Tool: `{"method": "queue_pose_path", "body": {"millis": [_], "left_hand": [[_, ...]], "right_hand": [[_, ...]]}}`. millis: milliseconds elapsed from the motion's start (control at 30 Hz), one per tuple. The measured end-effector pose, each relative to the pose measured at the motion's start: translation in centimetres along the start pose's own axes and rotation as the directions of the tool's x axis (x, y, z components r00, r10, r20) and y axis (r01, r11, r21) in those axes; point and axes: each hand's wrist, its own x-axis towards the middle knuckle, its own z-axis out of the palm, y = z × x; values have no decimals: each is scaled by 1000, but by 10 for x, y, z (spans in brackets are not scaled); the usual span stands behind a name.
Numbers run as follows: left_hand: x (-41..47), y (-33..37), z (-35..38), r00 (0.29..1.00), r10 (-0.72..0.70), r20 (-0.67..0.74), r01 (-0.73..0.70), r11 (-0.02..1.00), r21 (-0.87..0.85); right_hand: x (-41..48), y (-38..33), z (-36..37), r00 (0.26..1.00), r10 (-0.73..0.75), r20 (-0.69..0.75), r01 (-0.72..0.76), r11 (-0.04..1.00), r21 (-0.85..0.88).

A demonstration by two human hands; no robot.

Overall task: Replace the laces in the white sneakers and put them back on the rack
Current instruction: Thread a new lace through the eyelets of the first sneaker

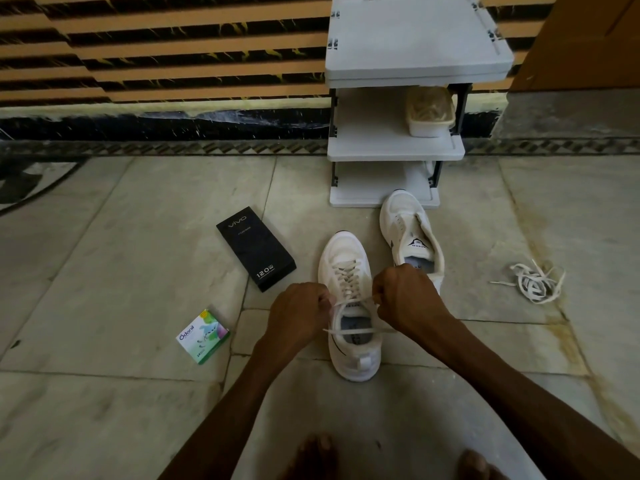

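The nearer sneaker [341, 249] stands on the floor between the two arms, toe pointing away, and a cream lace [349, 277] is seen threaded in crosses up to the top eyelets. The left hand [300, 306] is curled tight round one end of the lace, and the right hand [404, 292] is curled round the other. Both ends are drawn taut across the shoe's opening.

The step in hand is judged to be the tightening or tying of this lace. It would be done well if both ends were pulled evenly, so that equal lengths are left, and if slack were worked up from the toe before any knot is made. The flat lace should be kept untwisted at each crossing.

The second sneaker [410, 223] lies just beyond, to the right, with no lace in it, its toe close to the foot of the grey rack [415, 46]. A tub [429, 114] is kept on the rack's middle shelf. A loose heap of laces [536, 283] lies well apart on the right.

On the black box [256, 249] to the left, "vivo" and "120W" can be read. "Odonil" is printed on the small green and white box [204, 336]. A label is carried on the second sneaker's tongue, but it cannot be read with certainty.
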Motion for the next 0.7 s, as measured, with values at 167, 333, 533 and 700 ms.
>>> {"method": "queue_pose_path", "body": {"millis": [167,333,533,700], "left_hand": [[-7,-2,-17,976,1,219,114,853,-510],[-8,-2,-25,996,33,77,39,628,-777],[-9,16,-9,999,-40,-10,10,476,-879],[-3,26,6,971,-168,-169,-53,538,-841]], "right_hand": [[1,10,-10,980,-121,161,104,988,111],[-5,16,-30,993,-23,120,-67,720,691],[-1,9,-13,990,69,121,-124,45,991],[5,-2,5,991,70,115,-111,-66,992]]}}
